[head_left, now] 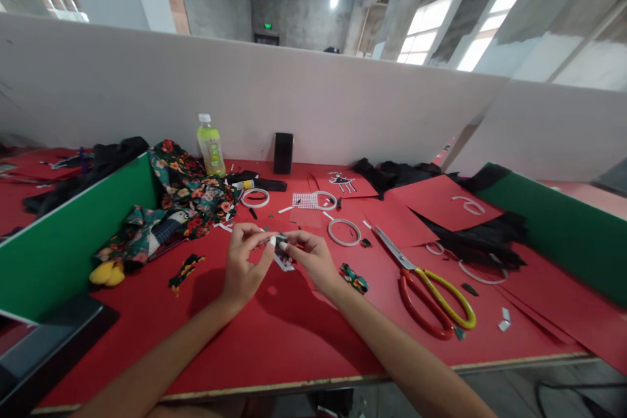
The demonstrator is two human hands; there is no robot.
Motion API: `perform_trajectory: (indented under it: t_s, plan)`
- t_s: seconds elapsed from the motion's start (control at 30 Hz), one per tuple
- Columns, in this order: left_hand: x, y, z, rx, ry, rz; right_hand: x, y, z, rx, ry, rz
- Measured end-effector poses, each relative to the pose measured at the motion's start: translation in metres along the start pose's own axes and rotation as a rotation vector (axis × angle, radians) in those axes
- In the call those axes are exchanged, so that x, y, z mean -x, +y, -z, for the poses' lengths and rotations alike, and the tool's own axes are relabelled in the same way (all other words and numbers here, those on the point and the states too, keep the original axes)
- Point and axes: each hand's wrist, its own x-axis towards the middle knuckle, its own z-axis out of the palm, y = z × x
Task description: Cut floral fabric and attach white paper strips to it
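Observation:
Both hands meet above the middle of the red tabletop. My left hand [247,261] pinches one side of a small dark fabric piece [283,253] with a pale strip along its lower edge. The other side is pinched by my right hand [309,256]. Fingertips hide part of the fabric. A crumpled floral scrap [353,279] lies just right of my right hand, and another dark scrap with yellow-orange bits [186,271] lies to the left. Beyond the hands are a white tape ring [344,232] and a dotted white sheet [304,200].
Large scissors [424,284] with red and yellow handles lie at right. Green dividers [73,235] flank the workspace. Floral cloth [196,192], a drink bottle [210,147] and a phone [283,153] stand or lie toward the back. Red sheets [445,199] and black fabric [455,240] cover the right side.

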Motion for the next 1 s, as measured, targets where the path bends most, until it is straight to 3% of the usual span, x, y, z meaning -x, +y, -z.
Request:
perform_trajectory:
  t_s: [0.17,0.33,0.5,0.63,0.77,0.9,1.0]
  plan:
    - [-0.002,0.002,0.000,-0.068,0.036,-0.129,0.001,-0.001,0.000,0.023,-0.080,0.013]
    - [-0.003,0.002,0.001,-0.064,0.034,-0.141,-0.002,0.004,0.004,0.085,-0.029,0.079]
    - [-0.005,-0.005,0.004,0.010,0.041,0.051,-0.009,0.014,0.011,0.282,-0.015,0.030]
    - [-0.007,-0.024,-0.004,0.126,0.039,0.290,-0.012,0.023,0.016,0.799,0.041,0.109]
    - [-0.004,-0.039,-0.011,0.108,-0.034,0.331,-0.015,0.033,0.015,1.152,0.007,0.147]
    - [-0.003,-0.046,-0.012,0.100,-0.085,0.340,-0.023,0.041,0.014,1.174,-0.054,0.143]
    - [-0.002,-0.050,-0.011,0.076,-0.089,0.344,-0.025,0.041,0.016,1.049,-0.083,0.158]
